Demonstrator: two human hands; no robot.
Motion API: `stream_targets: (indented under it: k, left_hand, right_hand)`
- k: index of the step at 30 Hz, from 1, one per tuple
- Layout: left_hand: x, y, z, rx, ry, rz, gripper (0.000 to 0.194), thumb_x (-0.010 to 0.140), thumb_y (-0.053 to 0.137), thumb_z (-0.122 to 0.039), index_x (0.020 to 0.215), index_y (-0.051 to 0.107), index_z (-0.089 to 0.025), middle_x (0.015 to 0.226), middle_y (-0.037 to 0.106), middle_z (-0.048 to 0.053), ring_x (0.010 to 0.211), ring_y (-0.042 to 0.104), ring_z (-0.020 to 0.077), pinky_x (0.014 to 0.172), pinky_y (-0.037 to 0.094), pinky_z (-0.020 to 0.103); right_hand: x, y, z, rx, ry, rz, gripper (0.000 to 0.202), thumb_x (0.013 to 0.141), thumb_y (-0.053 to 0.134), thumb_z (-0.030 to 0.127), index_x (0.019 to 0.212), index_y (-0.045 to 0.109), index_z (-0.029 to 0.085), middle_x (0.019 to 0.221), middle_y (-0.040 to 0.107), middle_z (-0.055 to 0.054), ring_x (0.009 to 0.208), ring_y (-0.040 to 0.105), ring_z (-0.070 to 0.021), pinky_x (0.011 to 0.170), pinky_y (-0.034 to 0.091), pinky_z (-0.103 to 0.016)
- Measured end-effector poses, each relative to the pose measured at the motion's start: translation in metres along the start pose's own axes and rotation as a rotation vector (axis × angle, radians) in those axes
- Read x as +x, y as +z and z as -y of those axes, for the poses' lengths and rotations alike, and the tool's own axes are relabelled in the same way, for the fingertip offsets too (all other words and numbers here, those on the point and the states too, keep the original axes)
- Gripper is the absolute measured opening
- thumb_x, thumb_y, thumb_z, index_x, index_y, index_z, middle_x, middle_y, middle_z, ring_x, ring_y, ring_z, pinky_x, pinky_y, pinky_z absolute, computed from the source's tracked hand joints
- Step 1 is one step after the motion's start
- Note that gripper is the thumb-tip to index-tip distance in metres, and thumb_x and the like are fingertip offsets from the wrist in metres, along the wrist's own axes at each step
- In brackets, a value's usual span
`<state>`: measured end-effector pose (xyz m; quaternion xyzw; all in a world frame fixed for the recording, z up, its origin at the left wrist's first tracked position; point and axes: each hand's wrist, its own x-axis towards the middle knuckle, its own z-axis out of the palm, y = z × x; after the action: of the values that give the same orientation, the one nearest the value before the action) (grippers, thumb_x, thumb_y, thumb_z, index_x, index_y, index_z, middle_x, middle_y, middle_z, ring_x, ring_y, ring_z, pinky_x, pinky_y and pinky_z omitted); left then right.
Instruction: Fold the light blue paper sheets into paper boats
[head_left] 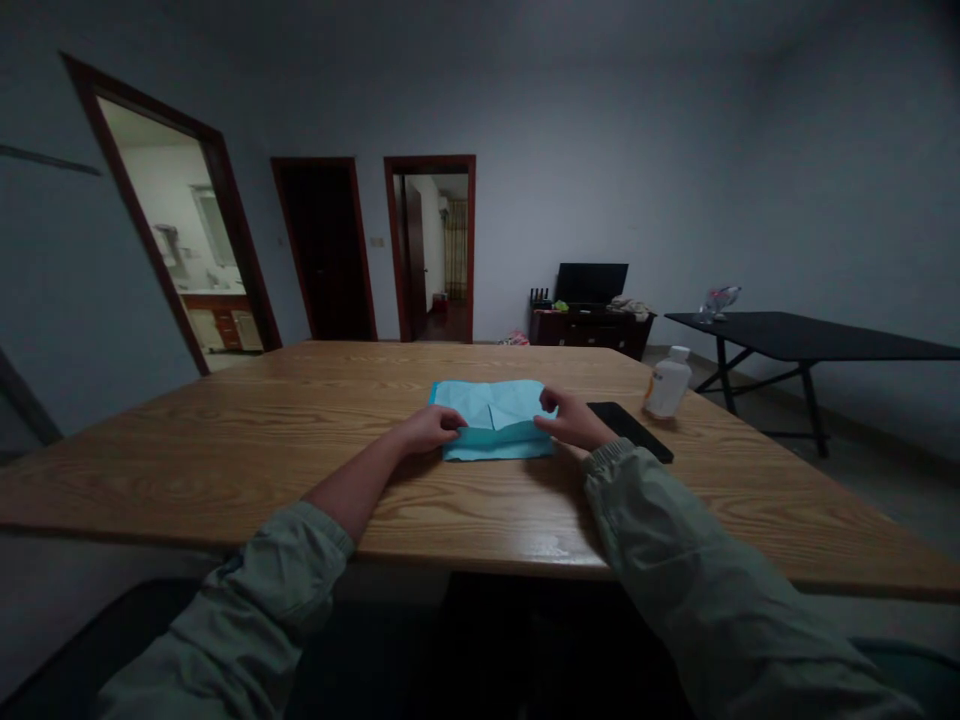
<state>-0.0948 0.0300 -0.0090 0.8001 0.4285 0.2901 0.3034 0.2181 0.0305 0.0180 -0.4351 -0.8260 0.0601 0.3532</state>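
Note:
A light blue sheet of paper (495, 402) lies on the wooden table in front of me, marked with crossing creases. Its near edge is turned over into a darker blue strip, and a short slit or open crease shows near the middle. At the left end of this strip my left hand (431, 430) is closed, thumb and fingers pinching the paper. My right hand (571, 418) grips the right end of the strip with its thumb low on the fold and its index finger curled above. Its other fingers are partly hidden.
A black phone (630, 430) lies right of my right hand. Behind it stands a white capped bottle (667, 383). The wooden table (300, 400) has its near edge just before me. Farther off are a black folding table (795, 335) and a television (592, 283) on a cabinet.

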Motion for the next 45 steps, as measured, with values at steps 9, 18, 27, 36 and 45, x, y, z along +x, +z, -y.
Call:
stream_targets:
  k: [9, 18, 27, 36, 45]
  left_hand:
    - [-0.002, 0.0, -0.003, -0.002, -0.007, -0.001, 0.031, 0.067, 0.063, -0.023, 0.095, 0.072, -0.013, 0.089, 0.073, 0.008, 0.081, 0.065, 0.0188, 0.076, 0.05, 0.029]
    - [-0.001, 0.0, -0.003, 0.035, -0.02, 0.004, 0.031, 0.069, 0.063, -0.024, 0.096, 0.072, -0.013, 0.09, 0.072, 0.007, 0.08, 0.064, 0.0177, 0.076, 0.049, 0.027]
    - [0.0, 0.002, 0.002, 0.214, -0.011, -0.068, 0.035, 0.075, 0.059, -0.025, 0.107, 0.068, -0.016, 0.098, 0.07, 0.006, 0.078, 0.061, 0.0154, 0.071, 0.047, 0.025]
    - [0.001, 0.01, -0.006, 0.409, 0.008, -0.066, 0.034, 0.074, 0.066, -0.042, 0.1, 0.072, -0.021, 0.099, 0.069, 0.006, 0.082, 0.061, 0.0186, 0.076, 0.044, 0.026]
    - [0.011, 0.009, 0.003, 0.207, -0.235, -0.091, 0.061, 0.05, 0.082, -0.045, 0.102, 0.067, -0.017, 0.079, 0.064, 0.002, 0.065, 0.057, 0.0154, 0.056, 0.04, 0.023]
  right_hand:
    - [-0.008, 0.004, -0.008, 0.034, 0.108, 0.225, 0.02, 0.071, 0.063, 0.025, 0.089, 0.067, 0.017, 0.078, 0.066, -0.003, 0.068, 0.058, -0.0137, 0.063, 0.043, -0.023]
    - [-0.008, 0.007, 0.002, 0.113, 0.173, 0.254, 0.015, 0.075, 0.06, 0.019, 0.089, 0.064, 0.014, 0.074, 0.064, -0.003, 0.066, 0.055, -0.0123, 0.06, 0.043, -0.022]
    - [-0.007, 0.018, -0.011, 0.122, 0.229, 0.288, 0.023, 0.081, 0.058, 0.025, 0.1, 0.066, 0.016, 0.08, 0.066, -0.004, 0.063, 0.054, -0.0116, 0.055, 0.039, -0.021]
    - [-0.01, 0.028, 0.0, -0.227, 0.105, 0.215, 0.028, 0.08, 0.062, 0.036, 0.101, 0.067, 0.018, 0.091, 0.068, -0.007, 0.077, 0.06, -0.0172, 0.071, 0.042, -0.026]
    - [-0.009, 0.028, 0.003, -0.252, 0.143, 0.256, 0.048, 0.076, 0.064, 0.055, 0.106, 0.068, 0.018, 0.1, 0.068, -0.011, 0.086, 0.063, -0.0212, 0.076, 0.044, -0.028]
